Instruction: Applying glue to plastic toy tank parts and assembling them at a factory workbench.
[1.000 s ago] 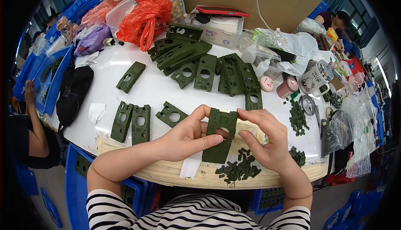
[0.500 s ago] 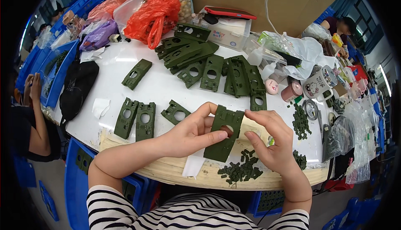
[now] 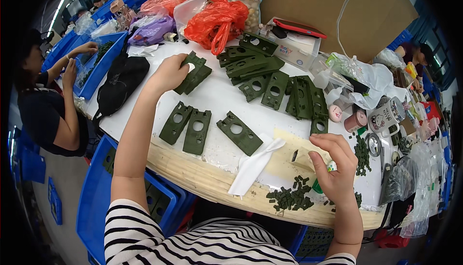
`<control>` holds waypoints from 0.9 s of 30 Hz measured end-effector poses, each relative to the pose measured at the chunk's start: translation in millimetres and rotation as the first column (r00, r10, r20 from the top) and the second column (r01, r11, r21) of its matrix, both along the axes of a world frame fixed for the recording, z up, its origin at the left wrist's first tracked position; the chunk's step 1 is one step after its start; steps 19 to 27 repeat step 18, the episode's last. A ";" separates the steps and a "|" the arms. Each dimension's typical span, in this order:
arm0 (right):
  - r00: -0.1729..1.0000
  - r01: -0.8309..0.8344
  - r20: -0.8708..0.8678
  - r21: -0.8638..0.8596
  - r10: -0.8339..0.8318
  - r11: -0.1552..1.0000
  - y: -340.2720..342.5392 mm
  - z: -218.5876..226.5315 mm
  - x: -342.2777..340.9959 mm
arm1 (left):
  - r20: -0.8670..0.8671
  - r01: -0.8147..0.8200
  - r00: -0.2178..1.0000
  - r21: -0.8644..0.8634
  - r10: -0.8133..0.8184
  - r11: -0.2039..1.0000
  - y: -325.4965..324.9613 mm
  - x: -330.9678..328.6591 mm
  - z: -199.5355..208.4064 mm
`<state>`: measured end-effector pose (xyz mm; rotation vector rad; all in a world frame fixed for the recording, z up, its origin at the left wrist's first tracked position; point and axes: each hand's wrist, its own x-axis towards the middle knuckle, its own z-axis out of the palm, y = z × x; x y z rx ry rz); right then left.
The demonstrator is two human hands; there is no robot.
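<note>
My left hand (image 3: 172, 74) reaches over the left part of the table, its fingers closed on a dark green plastic tank hull (image 3: 197, 78). This hull lies against another like it, and the two overlap too much to separate clearly. My right hand (image 3: 336, 171) hovers above the front right of the table, thumb and fingers apart, nothing in it. Beneath it is a pile of small green plastic pieces (image 3: 291, 195). Part of a green object (image 3: 317, 186) shows behind the right hand. Nearer me lie another hull (image 3: 238, 132) and a pair of hulls (image 3: 197, 132).
A heap of hulls (image 3: 255, 65) covers the table's far middle. A white cloth strip (image 3: 255, 166) lies at the front. A mug (image 3: 384, 116) and scissors (image 3: 384, 158) are on the right; a black cap (image 3: 123, 82) is on the left. A co-worker (image 3: 53, 101) sits beyond it.
My left hand has carried the hull from in front of me to the far left, beside another hull. My right hand has come away from it. The view has turned left.
</note>
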<state>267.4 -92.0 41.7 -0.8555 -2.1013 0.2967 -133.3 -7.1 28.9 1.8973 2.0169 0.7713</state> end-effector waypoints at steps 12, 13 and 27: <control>1.000 -0.004 0.009 0.001 0.004 1.000 2.0 -3.2 2.4 | -0.241 0.037 0.967 -0.175 -0.079 0.984 13.6 39.1 -4.6; 1.000 -0.008 0.011 0.003 0.008 1.000 1.6 -2.4 2.1 | -0.274 0.032 0.958 -0.206 -0.089 0.978 18.0 36.0 -8.5; 1.000 -0.013 0.020 0.009 0.013 1.000 0.1 0.3 3.3 | -0.360 0.008 0.926 -0.287 -0.116 0.958 32.3 27.6 -17.8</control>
